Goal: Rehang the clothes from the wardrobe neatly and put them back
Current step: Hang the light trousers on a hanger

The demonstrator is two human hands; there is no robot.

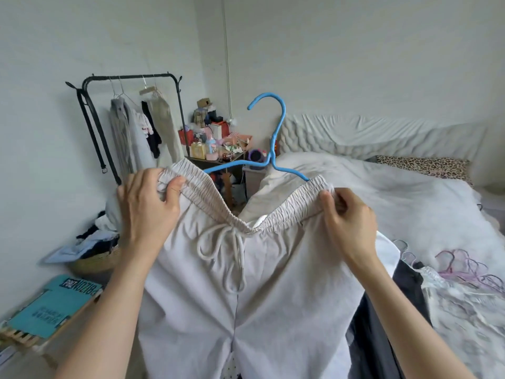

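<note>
A clothes rack is standing upper left, a bed lying right. Both hands, left hand and right hand, are pinching the waistband of pale trousers at frame centre, legs hanging downward, blue hanger hook pointing up.

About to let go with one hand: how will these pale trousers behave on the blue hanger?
The trousers look floppy: the waistband sags between the left hand and right hand. They may slide off the hanger, whose smooth arms slope down.

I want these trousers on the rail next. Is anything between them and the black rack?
Nothing visible blocks the way: the trousers, on the blue hanger, are held up by both hands, and the black rack stands beyond with open rail space.
</note>
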